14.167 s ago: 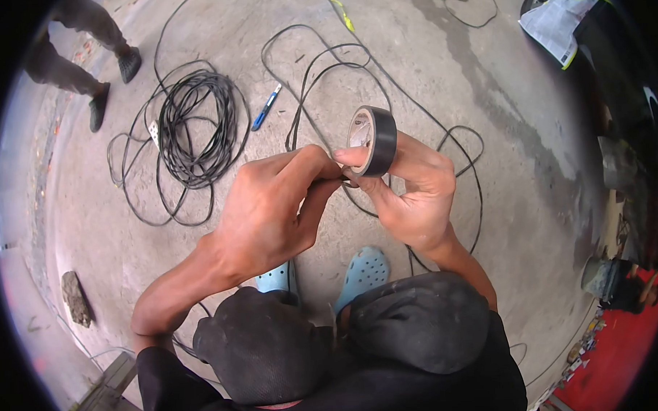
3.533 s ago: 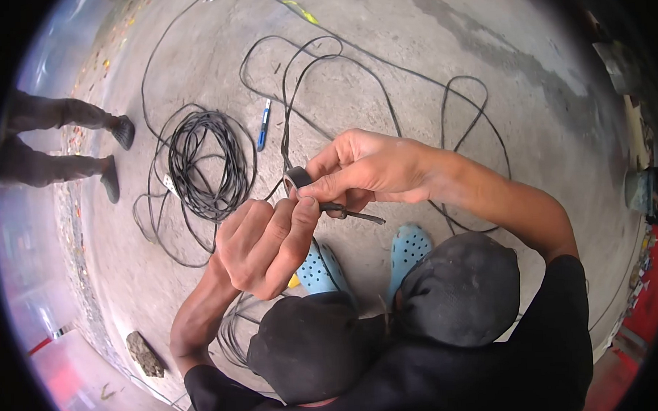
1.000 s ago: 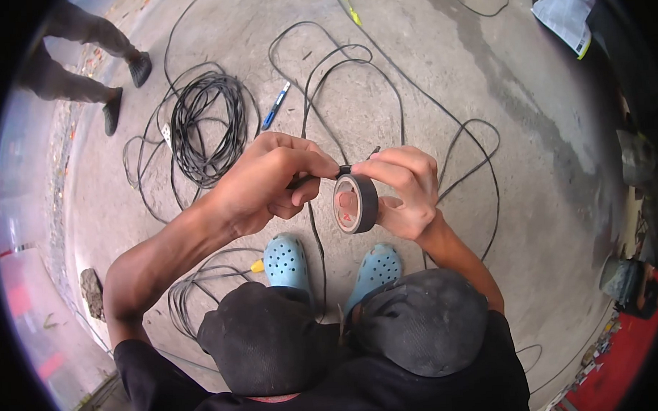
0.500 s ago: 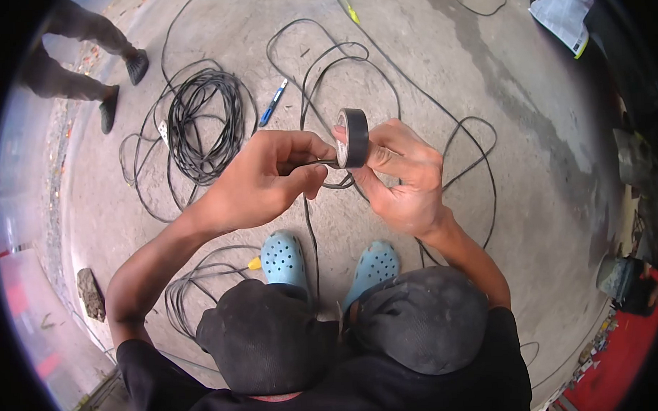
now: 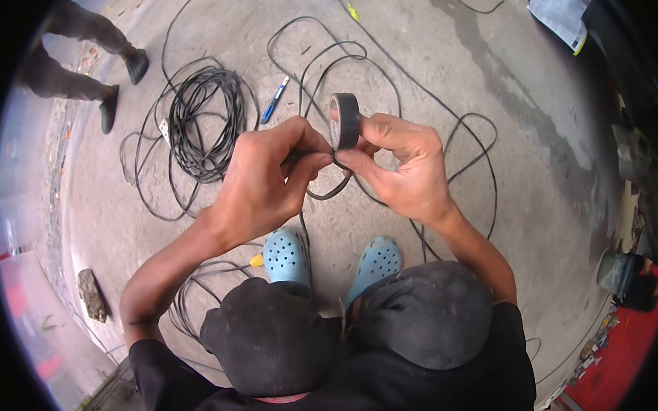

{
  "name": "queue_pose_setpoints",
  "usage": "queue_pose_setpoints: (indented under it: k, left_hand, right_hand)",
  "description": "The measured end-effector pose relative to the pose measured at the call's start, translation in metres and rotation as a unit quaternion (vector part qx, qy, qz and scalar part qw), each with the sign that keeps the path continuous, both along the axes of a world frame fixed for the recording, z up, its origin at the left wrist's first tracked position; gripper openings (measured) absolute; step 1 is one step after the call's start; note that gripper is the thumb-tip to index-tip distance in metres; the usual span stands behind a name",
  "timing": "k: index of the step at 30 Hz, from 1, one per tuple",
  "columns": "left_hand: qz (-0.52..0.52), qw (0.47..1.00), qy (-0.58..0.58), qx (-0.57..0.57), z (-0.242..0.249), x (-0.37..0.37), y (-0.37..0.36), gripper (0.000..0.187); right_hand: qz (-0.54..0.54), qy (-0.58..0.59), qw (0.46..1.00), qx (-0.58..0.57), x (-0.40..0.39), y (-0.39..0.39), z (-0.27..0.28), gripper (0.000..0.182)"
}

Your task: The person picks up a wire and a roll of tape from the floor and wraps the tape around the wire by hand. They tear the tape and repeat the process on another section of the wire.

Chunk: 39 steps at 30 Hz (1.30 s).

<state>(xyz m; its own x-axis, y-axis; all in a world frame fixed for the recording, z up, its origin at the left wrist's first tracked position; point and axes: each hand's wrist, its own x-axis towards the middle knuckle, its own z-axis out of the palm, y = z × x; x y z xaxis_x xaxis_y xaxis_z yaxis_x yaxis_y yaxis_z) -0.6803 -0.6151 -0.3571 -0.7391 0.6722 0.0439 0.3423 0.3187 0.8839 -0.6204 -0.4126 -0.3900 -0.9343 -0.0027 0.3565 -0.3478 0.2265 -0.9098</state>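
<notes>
My left hand [image 5: 266, 175] is closed, thumb and fingertips pinching a black cable [image 5: 327, 196] in front of my chest. Close beside it, my right hand [image 5: 409, 170] grips a roll of black electrical tape [image 5: 348, 121], which stands on edge with its pale core facing left. The right thumb tip presses near the cable, almost touching the left fingertips. Below the hands the cable bends in a loop. Fingers partly hide the spot where tape and cable meet.
A large coil of black cable [image 5: 209, 126] lies on the concrete at left, with a blue cutter knife [image 5: 274, 100] beside it. Loose cable loops spread at right. A yellow plug [image 5: 257, 260] is by my left clog [image 5: 285, 256]. Another person's legs [image 5: 85, 65] stand upper left.
The tape roll has moved slightly up and left. My two hands have come closer together, fingertips nearly meeting at the cable, and a cable loop now shows beneath them.
</notes>
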Motion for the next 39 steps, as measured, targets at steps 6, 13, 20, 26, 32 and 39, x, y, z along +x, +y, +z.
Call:
queue_pose_setpoints:
  k: [6, 13, 20, 26, 32, 39]
  left_hand:
    - [-0.014, 0.996, 0.087, 0.017, -0.009, 0.003, -0.005, 0.011]
    - [-0.105, 0.918, 0.382, -0.014, -0.025, -0.001, -0.013, 0.019]
    - [-0.162, 0.823, 0.544, 0.030, -0.031, -0.010, -0.015, 0.047]
    - [-0.169, 0.833, 0.524, 0.063, -0.029, -0.001, -0.014, 0.058]
    - [-0.125, 0.855, 0.498, 0.074, -0.036, 0.005, -0.013, 0.039]
    - [-0.011, 0.957, 0.289, -0.005, -0.020, 0.017, -0.008, 0.025]
  right_hand:
    - [0.028, -0.123, 0.982, -0.141, 0.003, -0.005, -0.002, 0.031]
    - [0.080, -0.213, 0.952, -0.205, -0.003, 0.000, -0.018, 0.024]
    - [0.150, -0.337, 0.881, -0.297, -0.005, 0.007, -0.023, 0.028]
    - [0.233, -0.419, 0.815, -0.324, -0.007, 0.009, -0.026, 0.031]
    - [0.163, -0.405, 0.873, -0.219, -0.006, 0.008, -0.031, 0.032]
    - [0.067, -0.146, 0.968, -0.191, 0.012, 0.004, -0.022, 0.033]
